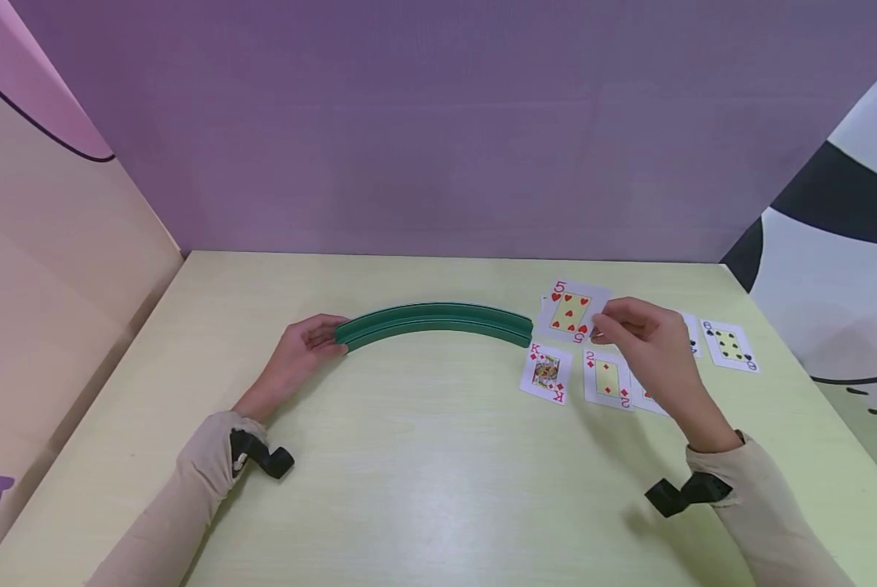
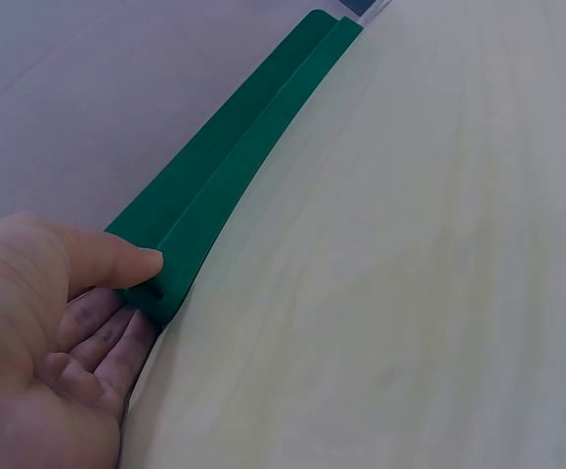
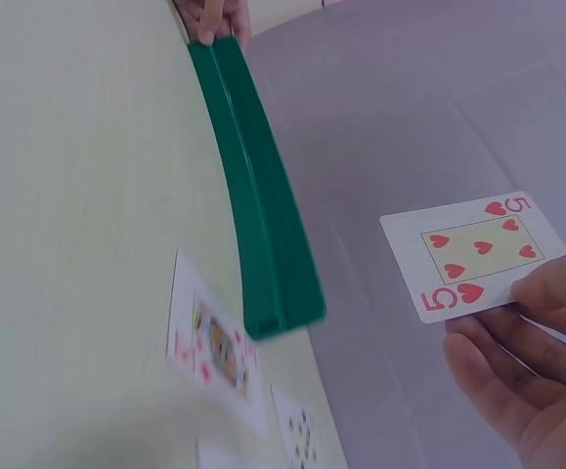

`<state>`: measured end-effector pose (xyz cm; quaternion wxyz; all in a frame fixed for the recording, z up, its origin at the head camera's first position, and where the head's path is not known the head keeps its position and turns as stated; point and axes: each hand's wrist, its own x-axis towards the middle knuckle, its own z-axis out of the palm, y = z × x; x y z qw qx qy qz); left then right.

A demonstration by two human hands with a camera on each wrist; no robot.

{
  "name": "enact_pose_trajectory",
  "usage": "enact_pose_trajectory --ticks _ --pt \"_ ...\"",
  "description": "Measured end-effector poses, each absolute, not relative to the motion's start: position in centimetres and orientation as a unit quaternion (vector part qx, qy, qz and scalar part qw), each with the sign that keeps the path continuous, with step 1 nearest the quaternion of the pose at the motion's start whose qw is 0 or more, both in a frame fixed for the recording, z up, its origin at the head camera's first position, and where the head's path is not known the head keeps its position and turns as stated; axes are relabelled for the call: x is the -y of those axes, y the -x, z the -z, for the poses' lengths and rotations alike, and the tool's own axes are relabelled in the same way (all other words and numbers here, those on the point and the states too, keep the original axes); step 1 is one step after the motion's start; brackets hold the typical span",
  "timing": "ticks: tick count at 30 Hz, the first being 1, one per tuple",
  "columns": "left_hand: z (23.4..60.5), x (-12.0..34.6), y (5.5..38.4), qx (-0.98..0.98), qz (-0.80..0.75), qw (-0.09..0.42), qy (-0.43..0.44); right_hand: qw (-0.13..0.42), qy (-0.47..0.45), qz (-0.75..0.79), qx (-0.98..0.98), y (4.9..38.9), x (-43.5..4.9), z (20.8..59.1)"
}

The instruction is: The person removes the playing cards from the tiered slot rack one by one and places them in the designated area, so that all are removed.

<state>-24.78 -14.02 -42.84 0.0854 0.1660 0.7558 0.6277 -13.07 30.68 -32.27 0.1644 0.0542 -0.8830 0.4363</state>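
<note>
A long, curved green card holder (image 1: 438, 318) with a groove along it lies across the table. My left hand (image 1: 306, 346) grips its left end, thumb (image 2: 131, 262) on top and the other fingers beneath. Between thumb and fingers, my right hand (image 1: 647, 338) pinches a five of hearts (image 3: 478, 249) by its edge, raised above the table. The card is face up, close to the holder's right end. Just below that end lies a king of diamonds (image 1: 546, 372), with a two of diamonds (image 1: 607, 380) to its right. The holder's groove shows no cards.
Another red card (image 1: 647, 397) lies partly under the two of diamonds, with the right wrist over it. At the far right is a black six (image 1: 729, 346), beside a card (image 1: 693, 333) mostly hidden by my right hand. A purple partition (image 1: 446, 147) stands behind the table.
</note>
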Motion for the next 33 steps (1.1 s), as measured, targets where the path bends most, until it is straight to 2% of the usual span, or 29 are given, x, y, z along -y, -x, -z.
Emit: enact_pose_trajectory --ticks 19,26,33 --pt "42.6 14.2 24.5 -0.756 -0.628 0.083 -0.165 0.195 0.101 -0.463 0.859 9.1 -38.8 33.4" --pt "42.7 14.3 24.6 -0.756 -0.630 0.082 -0.161 0.177 0.138 -0.474 0.852 8.6 -41.7 33.4" --pt "42.6 14.2 24.6 -0.755 -0.630 0.084 -0.162 0.161 0.195 -0.492 0.833 8.3 -44.7 35.0"
